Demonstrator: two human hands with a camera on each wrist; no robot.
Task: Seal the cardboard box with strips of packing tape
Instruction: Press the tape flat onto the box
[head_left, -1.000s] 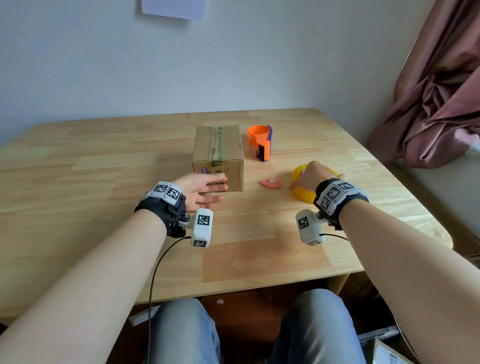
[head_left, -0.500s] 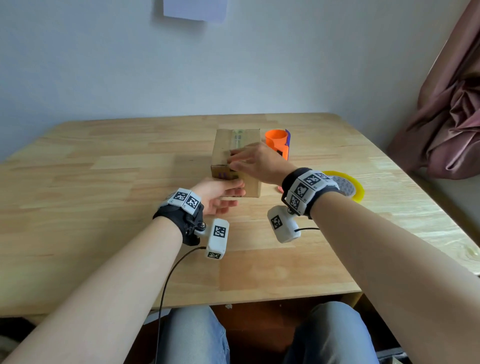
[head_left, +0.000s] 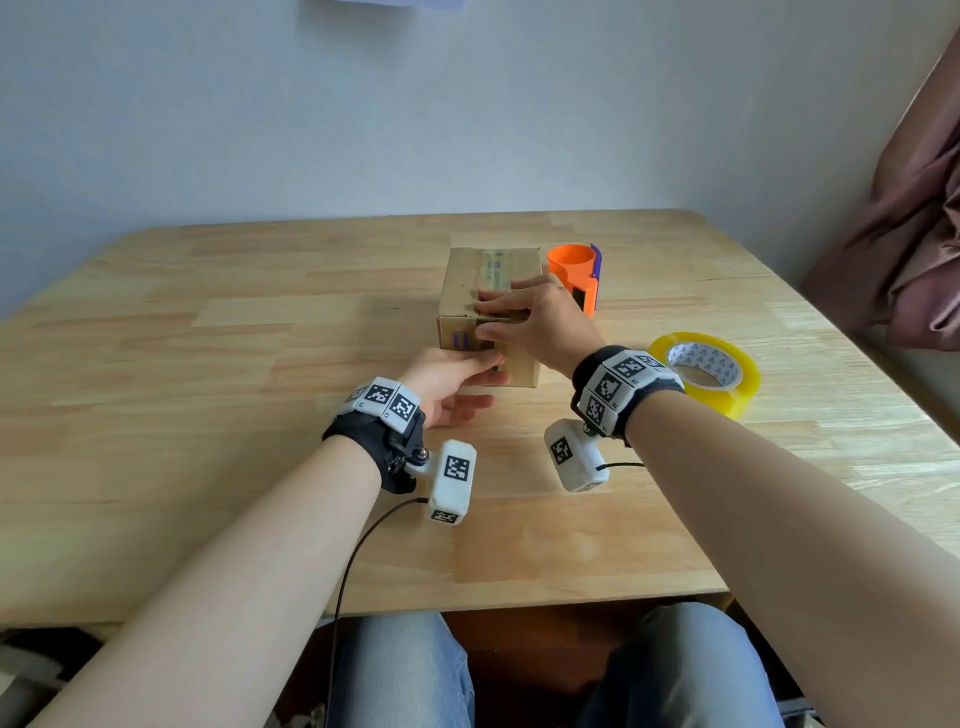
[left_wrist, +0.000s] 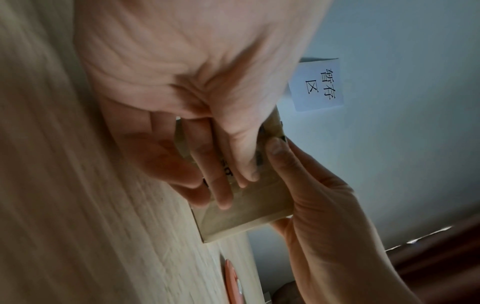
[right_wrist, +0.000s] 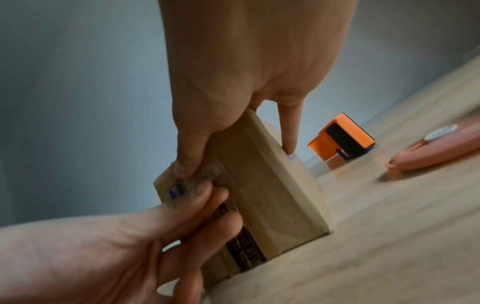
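A small cardboard box stands mid-table with a tape strip running along its top seam. My left hand lies against the box's near face, its fingers straight on the cardboard. My right hand drapes over the top front edge. Its fingers lie flat on the lid and its thumb presses on the upper part of the near face. The yellow packing tape roll lies flat on the table to the right, untouched.
An orange tape dispenser stands just behind and right of the box. A pink disc-shaped object lies on the wooden table right of the box. A curtain hangs at the far right.
My right hand left the tape roll and moved left onto the box's top front edge. My left hand stayed against the near face.
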